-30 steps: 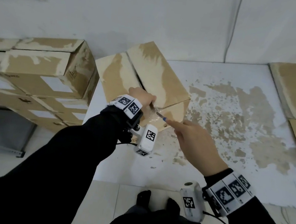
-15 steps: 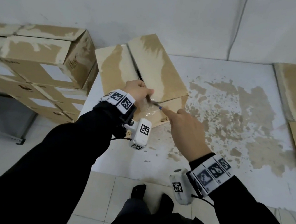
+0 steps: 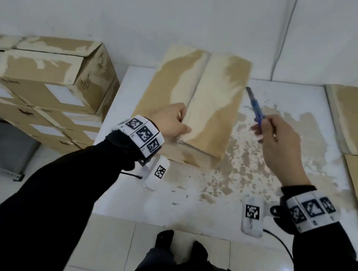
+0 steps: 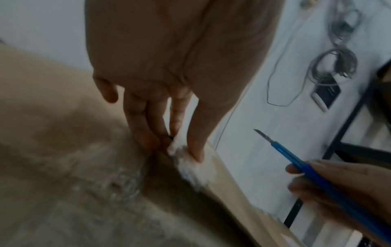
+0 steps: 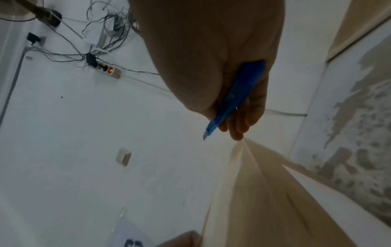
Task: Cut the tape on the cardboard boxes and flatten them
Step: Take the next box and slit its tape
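The cardboard box [image 3: 191,105] lies on the tabletop [image 3: 257,186] under the left hand [image 3: 171,120], fingers straight at its centre seam. To the right, the right hand [image 3: 281,144] pinches the blue knife [image 3: 255,106], blade raised. Best keep left fingers off the cutting line.

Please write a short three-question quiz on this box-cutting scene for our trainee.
1. True or false: the knife blade touches the box.
2. Which hand holds the knife? A left hand, B right hand
3. Fill in: the left hand's fingers rest at the box's central ____.

Key: 1 false, it is lifted off to the right; 2 B; 3 seam.
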